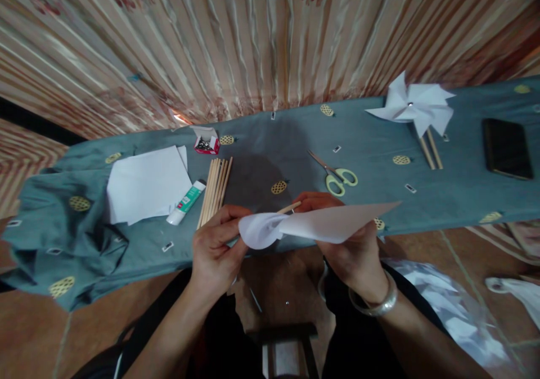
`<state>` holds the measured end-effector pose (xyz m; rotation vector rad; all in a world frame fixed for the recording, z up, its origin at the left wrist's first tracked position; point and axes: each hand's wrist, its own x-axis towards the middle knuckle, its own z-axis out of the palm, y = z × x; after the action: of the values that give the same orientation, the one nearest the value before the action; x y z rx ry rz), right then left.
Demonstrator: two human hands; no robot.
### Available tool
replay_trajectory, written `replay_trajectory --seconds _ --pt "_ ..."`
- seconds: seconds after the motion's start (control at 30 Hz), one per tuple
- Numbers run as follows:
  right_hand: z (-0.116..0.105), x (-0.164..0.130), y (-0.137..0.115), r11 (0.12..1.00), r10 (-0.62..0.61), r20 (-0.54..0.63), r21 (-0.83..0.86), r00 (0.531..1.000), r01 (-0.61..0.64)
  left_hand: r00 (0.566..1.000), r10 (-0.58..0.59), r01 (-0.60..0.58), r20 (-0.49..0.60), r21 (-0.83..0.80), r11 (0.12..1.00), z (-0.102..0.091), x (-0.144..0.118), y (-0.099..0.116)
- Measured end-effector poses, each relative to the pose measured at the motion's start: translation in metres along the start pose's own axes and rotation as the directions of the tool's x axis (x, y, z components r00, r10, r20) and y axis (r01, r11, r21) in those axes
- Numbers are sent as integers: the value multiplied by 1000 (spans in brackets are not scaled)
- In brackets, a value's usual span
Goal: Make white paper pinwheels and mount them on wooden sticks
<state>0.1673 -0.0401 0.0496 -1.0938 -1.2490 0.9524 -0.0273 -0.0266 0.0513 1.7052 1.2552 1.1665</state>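
A white paper pinwheel [324, 224] is held up over the table's near edge, one part curled and another spread out flat. My left hand [217, 249] pinches its curled left side between thumb and fingers. On the right, my right hand [354, 261], a silver bangle at its wrist, grips the pinwheel from behind, so the paper hides some of its fingers. The tip of a wooden stick [290, 207] shows just past the paper, beside the right fingers; whether it is joined to the paper I cannot tell.
On the cloth-covered table [270, 143] lie wooden sticks [216, 188], a glue tube [185, 202], paper sheets [147, 182], an opened box of pins [206, 141], scissors [335, 175], pinwheels on sticks [415, 106] and a dark phone [507, 147]. A bag of paper scraps [455, 306] sits on the floor.
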Motion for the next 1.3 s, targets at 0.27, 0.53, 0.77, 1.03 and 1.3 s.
replay_trajectory --seconds 0.27,0.53,0.77,1.03,1.3 --pt "5 -2 6 994 103 -61 27 993 -102 988 155 -155 17 181 971 0 2 10" --pt "7 6 5 966 254 -65 69 965 -250 988 153 -155 21 158 975 4 0 5" --pt "6 12 18 923 379 -72 97 923 -372 999 -46 45 9 75 996 10 0 -13" --pt "2 17 22 932 353 23 78 935 -354 987 -154 154 39 -17 988 13 0 -22" --pt "3 14 26 914 364 81 163 928 -372 979 -198 201 48 -67 977 14 -2 -20"
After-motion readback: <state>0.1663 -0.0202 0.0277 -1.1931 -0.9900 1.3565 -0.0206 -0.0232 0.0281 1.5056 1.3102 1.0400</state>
